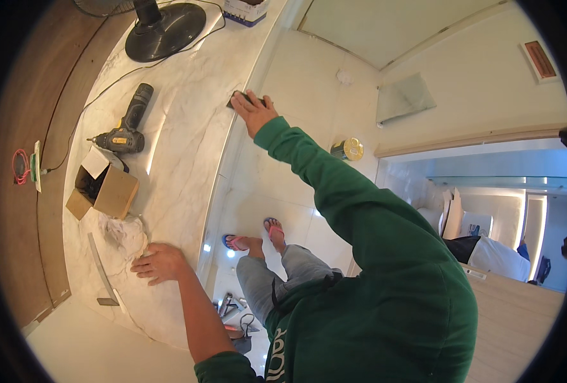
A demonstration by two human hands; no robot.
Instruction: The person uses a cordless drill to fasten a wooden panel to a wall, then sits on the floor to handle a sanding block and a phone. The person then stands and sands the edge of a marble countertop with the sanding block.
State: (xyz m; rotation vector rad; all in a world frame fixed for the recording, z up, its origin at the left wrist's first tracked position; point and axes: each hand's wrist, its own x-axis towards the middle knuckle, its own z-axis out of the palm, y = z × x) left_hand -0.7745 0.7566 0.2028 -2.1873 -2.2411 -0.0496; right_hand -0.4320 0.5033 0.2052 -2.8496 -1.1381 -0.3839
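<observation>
My right hand [254,113] presses a dark flat pad [237,99] against the front edge of a marble-patterned countertop [187,121]. The fingers lie over the pad and hide most of it, so its exact kind is unclear. Lower in the view, my left hand [160,263] rests palm down on the same countertop with its fingers apart. Beside those fingers is a crumpled whitish cloth or plastic [125,235]. A long thin metal strip with a dark end piece [107,301] lies past it, touching a thin pale stick [122,300].
On the counter stand an open cardboard box [114,191], a cordless drill [127,131], a black fan base [168,32] with its cord, and another box [246,11]. A tin [348,149] stands on the floor; several tools [232,306] lie below the counter near my sandalled feet.
</observation>
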